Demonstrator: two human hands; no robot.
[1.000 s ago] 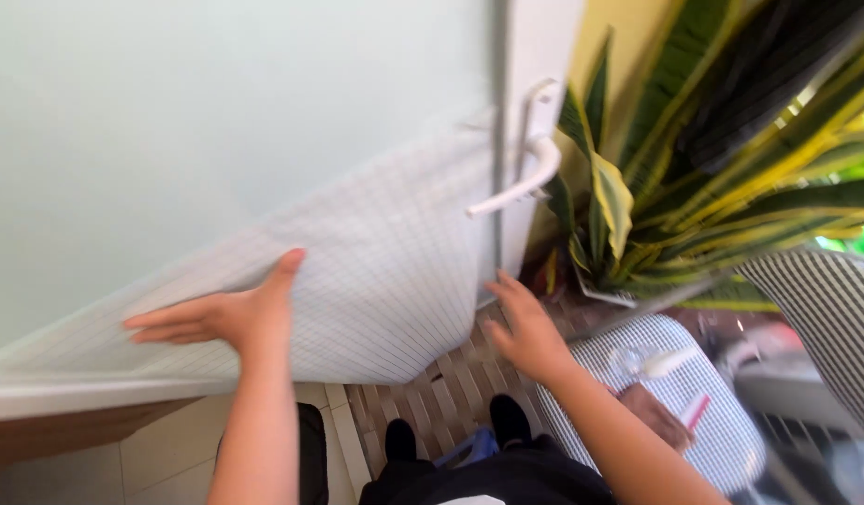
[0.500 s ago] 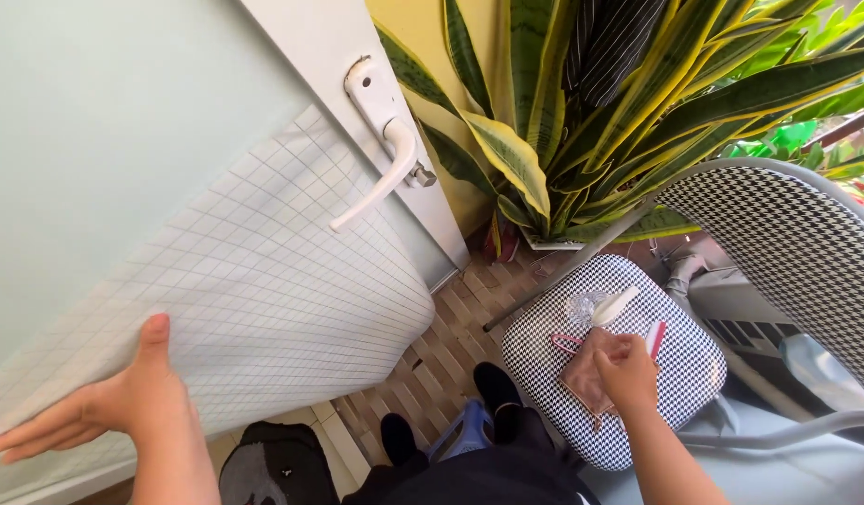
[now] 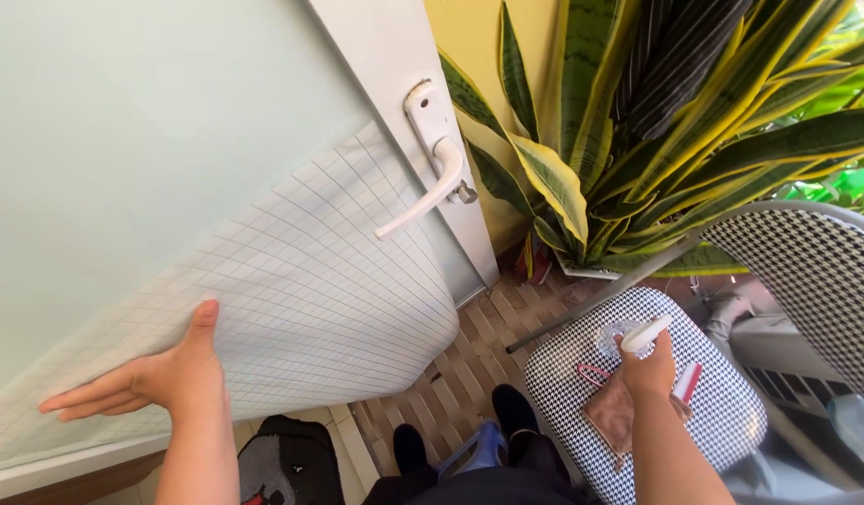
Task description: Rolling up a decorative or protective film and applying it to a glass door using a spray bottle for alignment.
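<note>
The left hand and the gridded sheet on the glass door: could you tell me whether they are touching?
Touching. The head view shows the left hand pressed flat against the gridded sheet, fingers spread on its surface and the thumb pointing up, with no gap between them.

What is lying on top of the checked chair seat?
On the chair seat, the right hand grips a clear spray bottle. Beside it lie a brown cloth and a red-and-white tool. The hand and arm cover part of the cloth and seat.
</note>
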